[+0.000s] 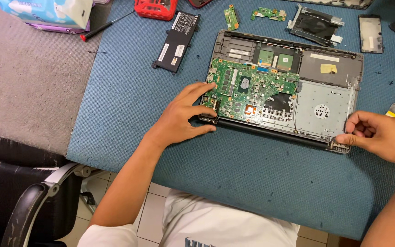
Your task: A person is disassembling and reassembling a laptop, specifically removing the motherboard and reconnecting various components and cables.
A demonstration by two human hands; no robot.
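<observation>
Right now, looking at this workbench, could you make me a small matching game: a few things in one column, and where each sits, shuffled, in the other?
Things:
1. left hand
2. right hand
3. black battery pack
4. screwdriver

Places:
A. near right corner of the opened laptop
B. flat on the blue mat, left of the laptop
C. near left corner, by the green circuit board
D. across the mat's far left edge

Pairs: 1-C, 2-A, 3-B, 4-D
</observation>
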